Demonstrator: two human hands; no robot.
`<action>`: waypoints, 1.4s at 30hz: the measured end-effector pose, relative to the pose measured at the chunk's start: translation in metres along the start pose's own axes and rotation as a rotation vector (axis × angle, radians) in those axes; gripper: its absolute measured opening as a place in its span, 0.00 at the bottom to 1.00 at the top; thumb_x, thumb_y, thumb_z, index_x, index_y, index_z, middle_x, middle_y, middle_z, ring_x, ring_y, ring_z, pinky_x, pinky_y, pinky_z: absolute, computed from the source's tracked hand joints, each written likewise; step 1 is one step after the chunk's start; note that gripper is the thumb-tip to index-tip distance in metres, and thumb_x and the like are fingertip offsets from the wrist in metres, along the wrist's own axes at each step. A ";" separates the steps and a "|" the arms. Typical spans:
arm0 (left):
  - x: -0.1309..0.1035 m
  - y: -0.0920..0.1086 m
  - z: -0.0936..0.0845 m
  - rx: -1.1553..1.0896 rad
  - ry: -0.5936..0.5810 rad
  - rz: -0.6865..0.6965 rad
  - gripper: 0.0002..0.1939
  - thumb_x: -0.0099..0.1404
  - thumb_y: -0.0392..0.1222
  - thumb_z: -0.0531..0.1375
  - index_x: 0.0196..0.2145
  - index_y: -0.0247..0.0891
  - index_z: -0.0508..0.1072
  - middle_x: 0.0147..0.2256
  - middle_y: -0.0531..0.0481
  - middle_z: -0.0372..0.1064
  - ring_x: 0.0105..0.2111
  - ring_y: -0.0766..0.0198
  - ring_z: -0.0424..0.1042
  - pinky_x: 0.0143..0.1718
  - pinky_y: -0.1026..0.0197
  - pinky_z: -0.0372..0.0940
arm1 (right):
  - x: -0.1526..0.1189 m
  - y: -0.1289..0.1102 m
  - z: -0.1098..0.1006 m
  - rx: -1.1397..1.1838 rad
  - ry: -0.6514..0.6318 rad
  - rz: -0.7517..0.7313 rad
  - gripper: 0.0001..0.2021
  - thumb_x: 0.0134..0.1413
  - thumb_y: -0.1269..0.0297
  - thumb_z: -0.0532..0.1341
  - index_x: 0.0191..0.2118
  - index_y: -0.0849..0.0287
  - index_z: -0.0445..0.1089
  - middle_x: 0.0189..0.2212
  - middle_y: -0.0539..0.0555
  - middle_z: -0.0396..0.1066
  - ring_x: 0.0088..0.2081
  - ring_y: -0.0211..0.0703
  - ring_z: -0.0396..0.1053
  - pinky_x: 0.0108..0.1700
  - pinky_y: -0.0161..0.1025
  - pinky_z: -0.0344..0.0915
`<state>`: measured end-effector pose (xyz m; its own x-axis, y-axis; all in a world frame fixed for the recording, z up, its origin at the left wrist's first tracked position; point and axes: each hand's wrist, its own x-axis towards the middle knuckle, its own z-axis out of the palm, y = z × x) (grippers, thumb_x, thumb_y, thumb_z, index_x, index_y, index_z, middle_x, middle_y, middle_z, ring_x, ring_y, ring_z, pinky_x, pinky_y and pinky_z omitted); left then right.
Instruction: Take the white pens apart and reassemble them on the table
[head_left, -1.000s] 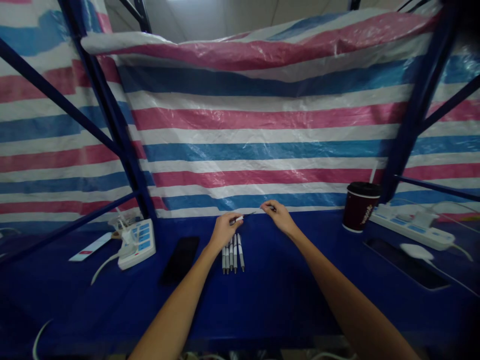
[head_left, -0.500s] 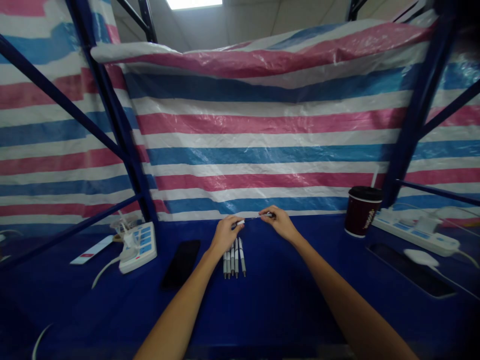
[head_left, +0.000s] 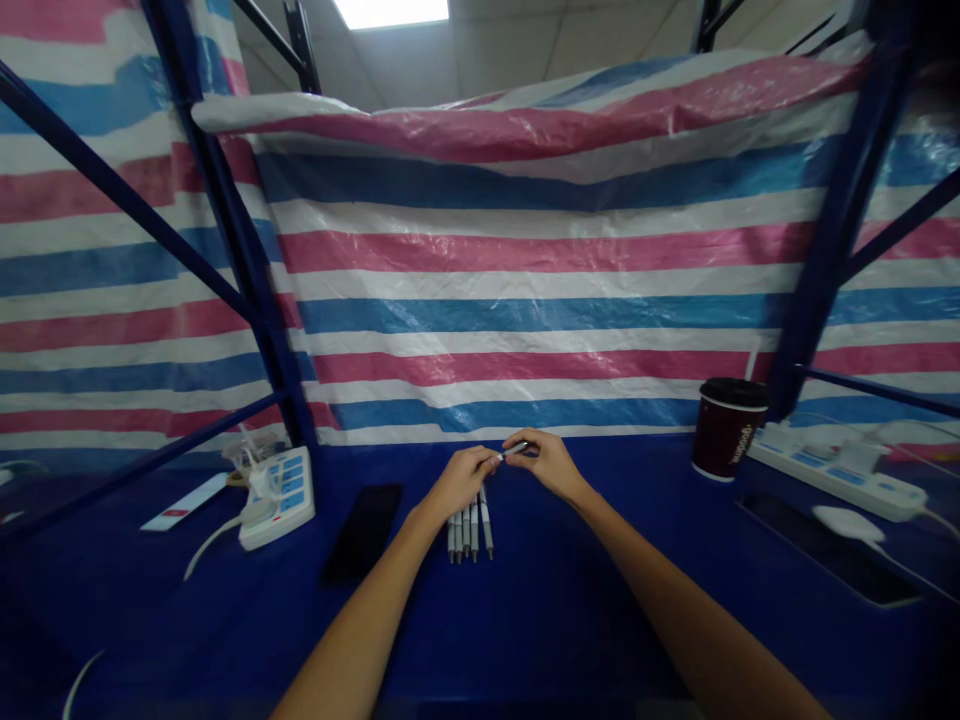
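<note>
My left hand (head_left: 463, 478) is closed on a small white pen part, mostly hidden by the fingers. From the right, my right hand (head_left: 546, 462) pinches a grey pen barrel (head_left: 516, 449), whose end meets the white part between the two hands. Several white and grey pens (head_left: 466, 532) lie side by side on the blue table (head_left: 570, 610), just below my left hand, with their tips toward me and their far ends partly hidden by that hand.
A black phone (head_left: 362, 532) and a white power strip (head_left: 279, 497) lie to the left. On the right are a dark lidded cup (head_left: 726, 430), another power strip (head_left: 836, 472) and a dark phone (head_left: 825, 548) with a white charger. Striped sheeting (head_left: 510, 310) hangs behind.
My hands have come together. The thin piece that showed between them is no longer visible, and the grey barrel now meets the white part.
</note>
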<state>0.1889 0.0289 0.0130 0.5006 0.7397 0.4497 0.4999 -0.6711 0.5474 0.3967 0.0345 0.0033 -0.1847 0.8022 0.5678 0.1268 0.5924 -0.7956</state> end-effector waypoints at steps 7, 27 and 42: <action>-0.001 0.004 -0.004 0.029 0.027 0.028 0.11 0.70 0.45 0.62 0.43 0.41 0.82 0.40 0.46 0.78 0.42 0.56 0.75 0.46 0.58 0.64 | -0.004 0.002 -0.001 0.043 -0.125 0.162 0.17 0.52 0.50 0.69 0.40 0.59 0.74 0.27 0.51 0.76 0.21 0.38 0.70 0.25 0.35 0.67; -0.004 0.004 -0.006 0.114 0.071 0.127 0.11 0.72 0.45 0.61 0.46 0.42 0.81 0.40 0.47 0.77 0.41 0.59 0.75 0.45 0.59 0.65 | -0.005 -0.019 -0.009 -0.316 -0.259 0.118 0.15 0.65 0.52 0.60 0.38 0.59 0.73 0.27 0.50 0.75 0.19 0.36 0.66 0.27 0.34 0.61; -0.005 0.001 -0.008 0.155 0.040 0.160 0.12 0.74 0.45 0.59 0.44 0.42 0.83 0.39 0.47 0.77 0.41 0.59 0.75 0.44 0.60 0.65 | -0.004 -0.019 -0.010 -0.433 -0.353 0.099 0.15 0.66 0.54 0.59 0.36 0.60 0.76 0.24 0.51 0.73 0.28 0.41 0.69 0.34 0.37 0.58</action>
<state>0.1813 0.0251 0.0163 0.5549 0.6229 0.5515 0.5206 -0.7770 0.3537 0.4053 0.0207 0.0177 -0.4564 0.8260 0.3307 0.5347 0.5517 -0.6401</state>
